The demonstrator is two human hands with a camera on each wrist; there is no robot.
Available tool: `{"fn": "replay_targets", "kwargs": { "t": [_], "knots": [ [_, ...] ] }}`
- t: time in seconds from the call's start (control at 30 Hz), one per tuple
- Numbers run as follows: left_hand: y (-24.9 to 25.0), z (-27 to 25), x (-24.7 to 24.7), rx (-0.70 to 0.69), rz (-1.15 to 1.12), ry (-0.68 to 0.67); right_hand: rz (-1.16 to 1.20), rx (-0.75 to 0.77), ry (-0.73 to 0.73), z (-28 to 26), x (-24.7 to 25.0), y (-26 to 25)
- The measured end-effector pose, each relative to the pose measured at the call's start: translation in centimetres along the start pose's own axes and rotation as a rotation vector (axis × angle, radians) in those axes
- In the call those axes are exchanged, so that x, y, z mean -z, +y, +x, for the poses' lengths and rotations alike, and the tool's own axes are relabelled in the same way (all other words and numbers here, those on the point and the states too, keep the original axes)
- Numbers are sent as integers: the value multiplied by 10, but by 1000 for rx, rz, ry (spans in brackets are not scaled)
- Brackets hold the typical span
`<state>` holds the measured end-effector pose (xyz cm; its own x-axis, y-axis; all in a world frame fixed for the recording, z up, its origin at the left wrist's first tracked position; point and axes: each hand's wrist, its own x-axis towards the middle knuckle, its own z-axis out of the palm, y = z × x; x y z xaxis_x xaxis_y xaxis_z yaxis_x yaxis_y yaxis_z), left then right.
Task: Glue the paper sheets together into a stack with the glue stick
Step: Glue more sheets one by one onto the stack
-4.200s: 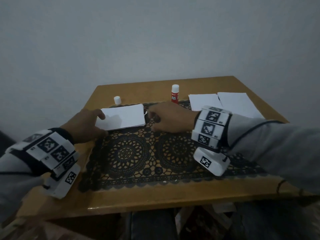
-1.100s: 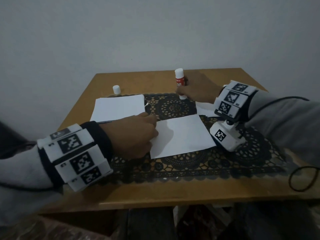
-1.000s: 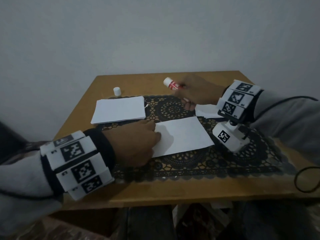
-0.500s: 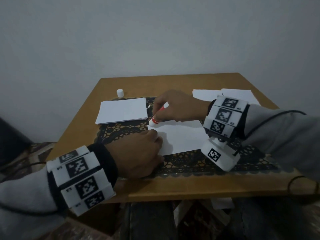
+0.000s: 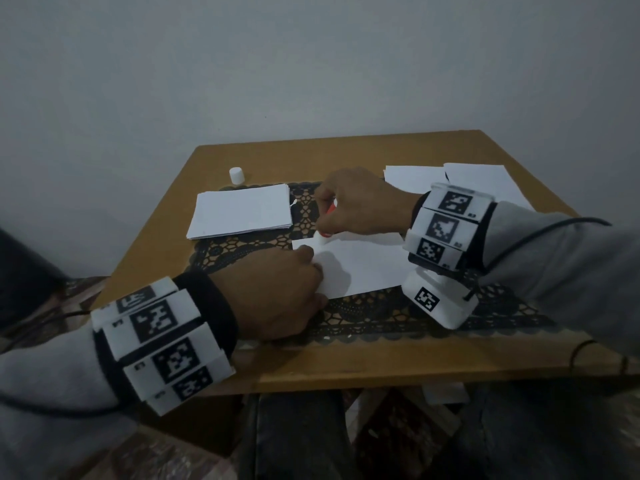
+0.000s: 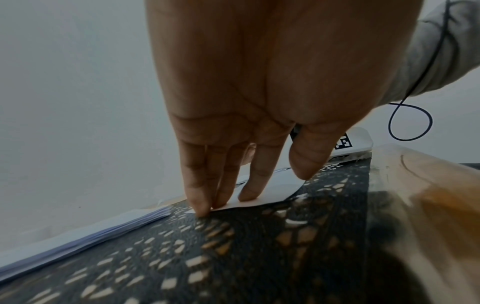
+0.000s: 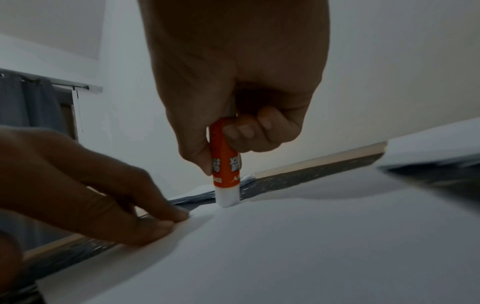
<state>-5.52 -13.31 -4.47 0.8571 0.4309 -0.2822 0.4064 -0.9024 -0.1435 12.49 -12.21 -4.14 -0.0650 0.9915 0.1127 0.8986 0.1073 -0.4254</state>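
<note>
A single white paper sheet lies on the dark lace mat in the middle of the table. My right hand grips the red and white glue stick, point down, its white tip touching the sheet's far left corner. My left hand presses straight fingers on the sheet's left edge, holding it flat. A stack of white sheets lies on the mat's far left.
The glue stick's white cap stands on the wooden table behind the stack. Two more loose sheets lie at the far right. A dark cable runs along my right sleeve. A wall rises behind the table.
My right hand picked the glue stick up from the back of the table, tipped it over and brought it down onto the sheet's far left corner. My left hand stayed on the sheet's edge.
</note>
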Motion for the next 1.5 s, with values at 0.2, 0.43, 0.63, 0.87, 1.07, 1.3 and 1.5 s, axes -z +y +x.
{"fn": "replay_targets", "kwargs": {
  "t": [0.2,0.43,0.63,0.87,1.07,1.3,1.5],
  "knots": [
    [-4,9,5,-13,-28,36,-2,-70,-5,-17,17,24],
    [-8,30,18,-107,-51,58,-64,-116,-15,-30,32,41],
    [-6,39,19,-105,-27,106,-152,-160,-5,-39,42,50],
    [-2,43,19,-95,-82,38,-226,-206,52,-48,58,47],
    [1,48,23,-106,-86,1,-113,-140,62,-51,51,38],
    [2,49,23,-109,-72,-7,-88,-178,20,-45,36,40],
    [3,50,24,-103,-62,-5,-98,-161,-67,-51,39,37]
  ]
}}
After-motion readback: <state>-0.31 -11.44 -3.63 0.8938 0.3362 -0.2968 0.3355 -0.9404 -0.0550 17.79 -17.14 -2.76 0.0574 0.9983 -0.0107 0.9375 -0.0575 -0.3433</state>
